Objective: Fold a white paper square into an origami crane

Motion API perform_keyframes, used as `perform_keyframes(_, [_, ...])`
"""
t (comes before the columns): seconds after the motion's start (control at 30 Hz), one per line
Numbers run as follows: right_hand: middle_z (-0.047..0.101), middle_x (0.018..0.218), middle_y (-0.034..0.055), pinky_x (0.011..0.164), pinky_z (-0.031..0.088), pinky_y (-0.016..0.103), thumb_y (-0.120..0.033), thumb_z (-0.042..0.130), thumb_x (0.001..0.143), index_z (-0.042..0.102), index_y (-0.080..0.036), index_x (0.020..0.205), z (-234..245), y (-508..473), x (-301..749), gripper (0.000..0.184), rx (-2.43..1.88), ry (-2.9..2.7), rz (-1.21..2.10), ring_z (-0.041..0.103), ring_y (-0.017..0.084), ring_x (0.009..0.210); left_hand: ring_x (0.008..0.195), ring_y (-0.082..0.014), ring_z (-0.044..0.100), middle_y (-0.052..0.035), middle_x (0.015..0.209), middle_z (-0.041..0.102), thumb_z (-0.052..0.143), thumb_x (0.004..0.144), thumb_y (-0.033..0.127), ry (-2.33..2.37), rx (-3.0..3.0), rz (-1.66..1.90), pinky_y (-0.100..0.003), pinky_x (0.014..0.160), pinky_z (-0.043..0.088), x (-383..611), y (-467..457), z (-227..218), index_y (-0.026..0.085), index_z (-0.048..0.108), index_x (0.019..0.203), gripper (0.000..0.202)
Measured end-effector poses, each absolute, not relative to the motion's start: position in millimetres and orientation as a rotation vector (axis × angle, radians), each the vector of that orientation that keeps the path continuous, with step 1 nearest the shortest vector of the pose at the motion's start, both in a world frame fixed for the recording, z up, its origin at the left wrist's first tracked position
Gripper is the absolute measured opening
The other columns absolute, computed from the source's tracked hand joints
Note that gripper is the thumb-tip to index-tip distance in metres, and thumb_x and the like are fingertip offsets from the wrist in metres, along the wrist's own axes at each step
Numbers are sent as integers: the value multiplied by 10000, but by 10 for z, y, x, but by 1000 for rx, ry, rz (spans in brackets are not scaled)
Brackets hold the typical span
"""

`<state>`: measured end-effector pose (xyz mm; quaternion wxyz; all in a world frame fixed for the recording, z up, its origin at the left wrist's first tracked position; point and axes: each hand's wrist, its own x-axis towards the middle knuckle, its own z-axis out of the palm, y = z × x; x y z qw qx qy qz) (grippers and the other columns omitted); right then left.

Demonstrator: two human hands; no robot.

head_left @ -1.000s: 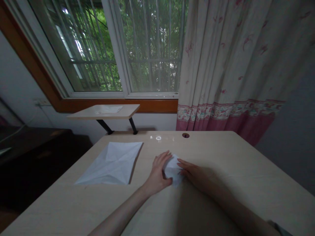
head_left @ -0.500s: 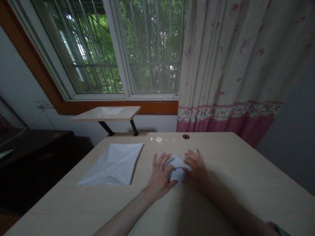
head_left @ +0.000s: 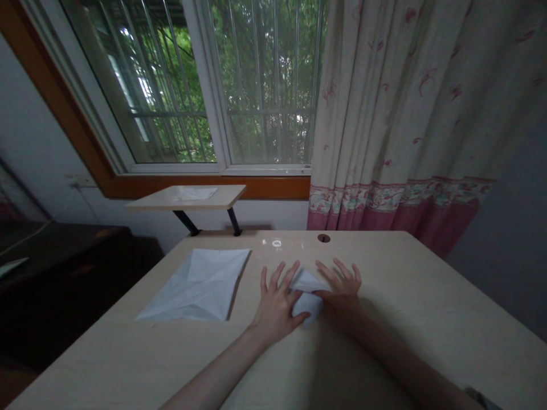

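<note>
A small folded sheet of white paper (head_left: 308,304) lies on the table between my hands, with a crease or flap edge running across its middle. My left hand (head_left: 276,299) holds its left side, index finger at the crease and thumb on the lower part; the other fingers spread out. From the right, my right hand (head_left: 342,290) holds the paper with its thumb at the crease, its remaining fingers stretched apart. The palms and arms hide the paper's side edges.
A larger creased white sheet (head_left: 200,285) lies on the table (head_left: 405,319) to the left. Behind it stands a small raised shelf (head_left: 166,198) with white paper (head_left: 196,193) on it. A round cable hole (head_left: 323,238) sits near the table's back edge, before the curtain (head_left: 397,114).
The fingers of both hands have spread wider, with the right fingertips fanned out over the table. The paper stays in nearly the same place, its crease showing more straight across.
</note>
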<state>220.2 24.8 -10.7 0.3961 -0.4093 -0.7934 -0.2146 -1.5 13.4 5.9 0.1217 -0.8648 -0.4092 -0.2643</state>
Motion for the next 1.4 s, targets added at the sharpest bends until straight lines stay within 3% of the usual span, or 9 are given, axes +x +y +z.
perform_keyframes(0.2, [459, 1500, -21, 1090, 74, 680, -329, 746, 738, 688, -434, 1061, -145, 237, 2201, 345, -1154, -2020, -554, 270, 387, 1404, 1465, -407, 144, -83, 1634, 131, 761, 710, 555, -1258, -2515, -797, -666, 1133, -25, -6, 148, 32, 334, 544, 1337, 699])
perform_keyframes(0.37, [446, 1511, -24, 1088, 93, 677, -333, 675, 807, 693, -416, 1050, -209, 293, 2194, 258, -1155, -1954, -647, 273, 384, 1410, 1468, -435, 102, -132, 1636, 58, 836, 628, 482, -1275, -2516, -824, -688, 1127, 37, -8, 181, -9, 294, 441, 1426, 910])
perform_keyframes(0.63, [431, 1526, 20, 1122, 80, 636, -343, 587, 896, 688, -338, 1086, -249, 335, 2180, 216, -1246, -1918, -662, 248, 346, 1442, 1475, -418, 91, -144, 1632, 46, 849, 615, 451, -1304, -2539, -857, -682, 1126, 79, -14, 212, -57, 273, 450, 1394, 893])
perform_keyframes(0.87, [383, 1552, 71, 1123, 132, 619, -445, 484, 955, 651, -323, 1189, -264, 351, 2178, 312, -1261, -1896, -617, 295, 335, 1430, 1477, -417, 93, -173, 1624, 84, 833, 631, 457, -1353, -2556, -836, -679, 1129, 98, -7, 215, -57, 244, 394, 1429, 936])
perform_keyframes(1.03, [424, 1522, 66, 1119, 166, 565, -345, 453, 963, 586, -344, 1284, -252, 373, 2244, 347, -1252, -1922, -627, 332, 309, 1411, 1479, -417, 90, -170, 1626, 80, 806, 671, 477, -1361, -2567, -796, -673, 1130, 115, -14, 214, -69, 253, 345, 1466, 946])
perform_keyframes(1.17, [587, 1326, 74, 1111, 203, 503, -224, 378, 949, 641, -256, 1112, -267, 400, 2311, 311, -1221, -1831, -545, 420, 270, 1341, 1481, -416, 82, -159, 1631, 57, 794, 690, 481, -1341, -2576, -770, -672, 1129, 121, -28, 220, -90, 267, 320, 1485, 950])
perform_keyframes(1.3, [614, 1169, 89, 1081, 230, 512, -286, 412, 934, 640, -229, 889, -269, 407, 2290, 240, -1257, -1750, -466, 473, 298, 1265, 1479, -420, 82, -159, 1632, 35, 838, 639, 453, -1366, -2571, -792, -669, 1134, 122, -30, 225, -91, 266, 360, 1467, 975])
perform_keyframes(1.4, [611, 1141, 84, 1074, 233, 512, -331, 453, 940, 631, -233, 837, -239, 384, 2243, 227, -1266, -1741, -415, 497, 297, 1226, 1478, -421, 89, -144, 1635, 23, 851, 624, 444, -1419, -2570, -810, -674, 1131, 129, -24, 223, -80, 279, 399, 1443, 951])
